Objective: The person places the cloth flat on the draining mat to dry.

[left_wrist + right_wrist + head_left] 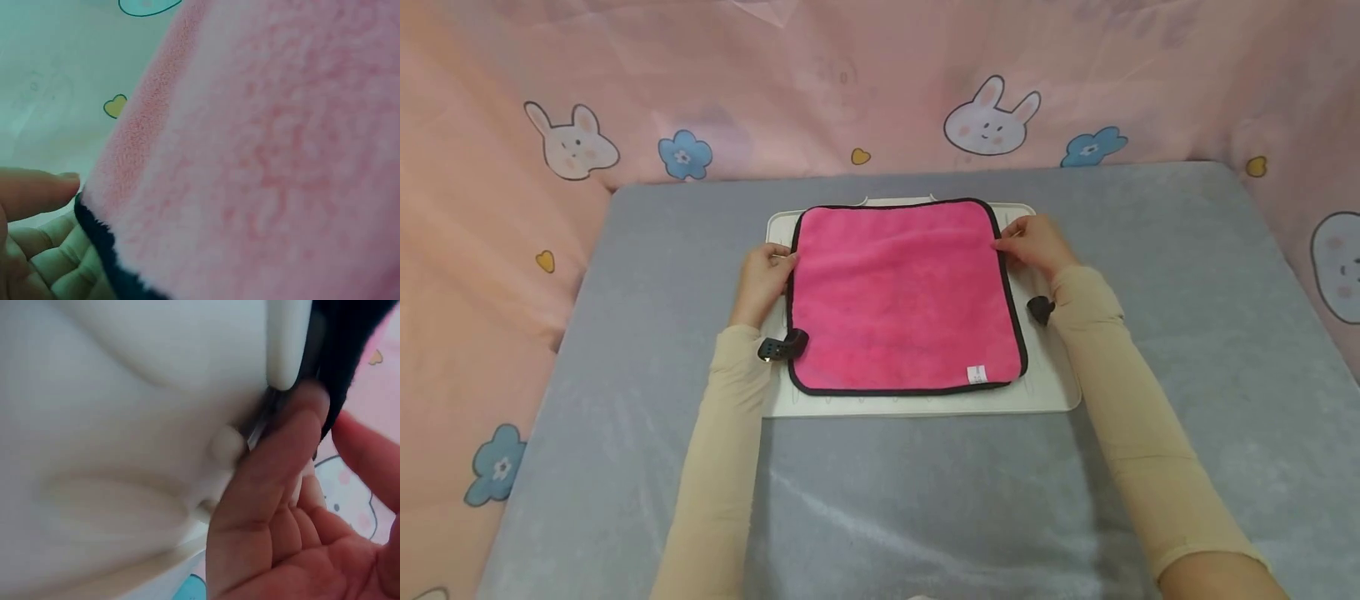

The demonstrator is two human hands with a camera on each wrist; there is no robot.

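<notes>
A pink plush cloth (902,296) with a black bound edge is spread flat over a white plastic tray (1051,387). My left hand (762,282) pinches the cloth's left edge, high on that side. Close up in the left wrist view, the thumb (44,190) lies against the black binding (97,231), with the fingers beneath. On the opposite side, my right hand (1036,243) pinches the right edge. The right wrist view shows the black edge (334,369) between thumb and fingertips, beside the tray's ridged white surface (112,506). A small white label (976,374) is at the cloth's lower right.
A grey cloth-covered table (880,492) bears the tray. Behind and beside it hangs a pink curtain (790,92) printed with rabbits, flowers and hearts. Black wrist cameras (784,345) sit at both cuffs, the left one overlapping the pink cloth in the head view.
</notes>
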